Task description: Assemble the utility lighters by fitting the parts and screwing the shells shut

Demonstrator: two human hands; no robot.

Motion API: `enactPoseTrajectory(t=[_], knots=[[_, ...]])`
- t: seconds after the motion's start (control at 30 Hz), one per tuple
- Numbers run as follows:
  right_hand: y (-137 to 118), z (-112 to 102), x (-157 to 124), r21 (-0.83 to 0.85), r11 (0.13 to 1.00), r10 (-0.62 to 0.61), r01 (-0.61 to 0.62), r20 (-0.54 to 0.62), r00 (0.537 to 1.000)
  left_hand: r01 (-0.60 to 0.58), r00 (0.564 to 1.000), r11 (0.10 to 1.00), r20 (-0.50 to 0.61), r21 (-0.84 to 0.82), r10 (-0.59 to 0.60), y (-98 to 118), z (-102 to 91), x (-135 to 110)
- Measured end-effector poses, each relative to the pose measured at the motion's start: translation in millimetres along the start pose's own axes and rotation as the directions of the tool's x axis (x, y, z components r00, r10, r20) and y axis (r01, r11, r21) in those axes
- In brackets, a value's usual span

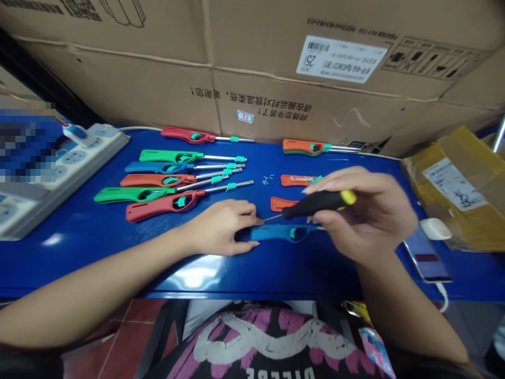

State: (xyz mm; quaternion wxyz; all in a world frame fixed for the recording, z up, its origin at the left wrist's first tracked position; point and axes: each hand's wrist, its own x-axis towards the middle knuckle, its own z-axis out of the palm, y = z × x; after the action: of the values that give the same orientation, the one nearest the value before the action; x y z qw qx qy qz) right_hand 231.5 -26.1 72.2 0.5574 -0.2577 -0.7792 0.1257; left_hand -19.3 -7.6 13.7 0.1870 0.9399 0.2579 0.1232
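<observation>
My left hand (223, 226) rests on the blue table (118, 247) and pinches the handle end of a blue stick lighter (276, 232) lying flat in front of me. My right hand (363, 216) is closed round a screwdriver (315, 202) with a black handle and a yellow cap. Its thin tip points left, down toward the lighter's handle by my left fingers. Two red lighter half shells (294, 180) lie just behind the blue lighter.
Several finished lighters (165, 181) in green, blue and red lie in a row at the left; two more, one of them an orange lighter (311, 147), lie against the cardboard boxes (252, 63). A white power strip (59, 168) is far left. A phone (428, 258) and a taped parcel (457, 184) sit right. Tiny screws (267, 180) lie mid-table.
</observation>
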Motion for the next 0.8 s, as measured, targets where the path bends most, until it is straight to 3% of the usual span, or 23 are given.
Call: enactPoseTrajectory(t=[0.1,0.23,0.37,0.47,0.6,0.7,0.8], knots=[[1.0,-7.9,5.0,0.003,0.989,0.147,-0.147,-0.091,0.985,-0.042,0.999,0.992,0.024,0.118,0.039,-5.4,-12.9,-3.2],[12.8,-16.4,3.5,0.009,0.898,0.438,-0.441,0.095,0.894,-0.020,0.999,0.980,0.034,0.199,0.014,-3.9,-20.0,-5.2],[32.0,-22.5,-8.7,-0.039,0.848,0.515,-0.528,0.293,0.806,-0.002,0.999,0.983,-0.039,0.184,0.010,-0.3,-12.7,-3.7],[39.1,-26.5,-18.2,-0.218,0.910,0.414,-0.353,0.450,0.791,0.008,0.995,0.992,-0.102,0.124,0.004,1.3,-3.0,-1.8],[41.1,-28.1,-27.6,-0.307,0.943,0.311,-0.130,0.666,0.678,0.016,0.993,0.997,-0.114,0.080,-0.007,2.0,7.0,0.4],[44.2,-26.7,-32.8,-0.387,0.921,0.323,-0.039,0.706,0.630,0.015,0.997,0.997,-0.082,0.075,-0.008,0.7,9.1,1.1],[49.3,-25.6,-36.0,-0.445,0.895,0.323,0.027,0.690,0.647,0.005,0.999,0.999,-0.048,0.046,-0.003,-2.1,5.9,0.2]])
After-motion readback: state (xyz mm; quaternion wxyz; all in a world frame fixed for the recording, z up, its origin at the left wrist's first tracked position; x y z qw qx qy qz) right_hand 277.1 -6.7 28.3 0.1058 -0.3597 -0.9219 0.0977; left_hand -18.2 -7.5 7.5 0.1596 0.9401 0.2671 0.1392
